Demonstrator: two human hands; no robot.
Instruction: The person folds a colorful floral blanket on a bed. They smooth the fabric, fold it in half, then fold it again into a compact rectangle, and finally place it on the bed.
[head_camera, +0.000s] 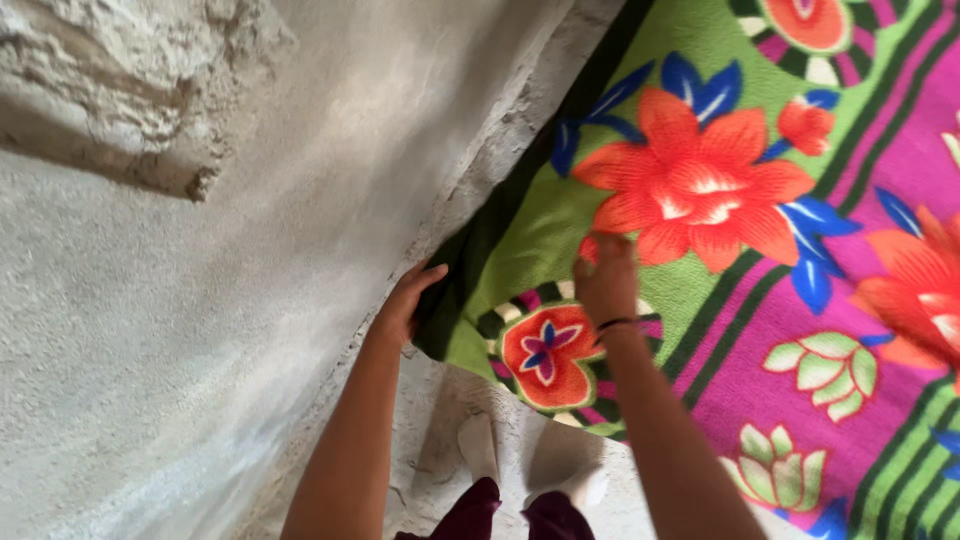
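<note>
the person stands close to a rough grey plaster wall (180, 330) and works on a bright blanket (760, 330) with big orange flowers, blue leaves and pink and green stripes, which lies spread beside the wall. the left hand (405, 300) is curled around the dark green edge of the blanket, just where this edge meets the bottom of the wall, so it is gripping the fabric there. the right hand (605, 280) lies on top of the blanket near the corner, touching an orange flower; it is blurred, and i cannot tell if the fingers are closed on the cloth or only press it flat. most of the blanket looks already flat and smooth, up to the far side of the view. what seems not finished is the near corner and the edge along the wall, which is folded up a little. below, the person's feet (480, 445) stand on the pale floor (440, 410).
</note>
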